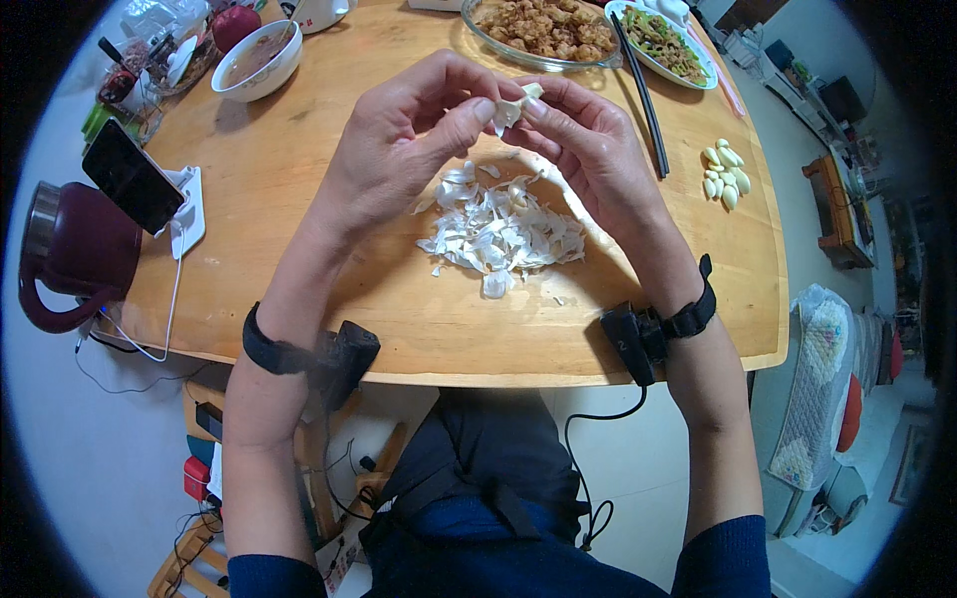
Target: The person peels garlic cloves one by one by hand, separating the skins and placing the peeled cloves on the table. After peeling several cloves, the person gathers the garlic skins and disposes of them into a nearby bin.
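Between the fingertips of both hands is a garlic clove with skin on it. My left hand pinches it from the left, thumb bent over its near side. From the right, my right hand grips it with thumb and fingers. Below the hands lies a loose pile of papery garlic skins on the wooden table. Several peeled garlic cloves are grouped near the table's right edge. Both wrists wear black straps with small black devices.
Beyond the hands stand a glass dish of fried food, a plate of stir-fried food and black chopsticks. Towards the left are a white bowl, a phone on a stand and a dark red kettle with a white cable nearby.
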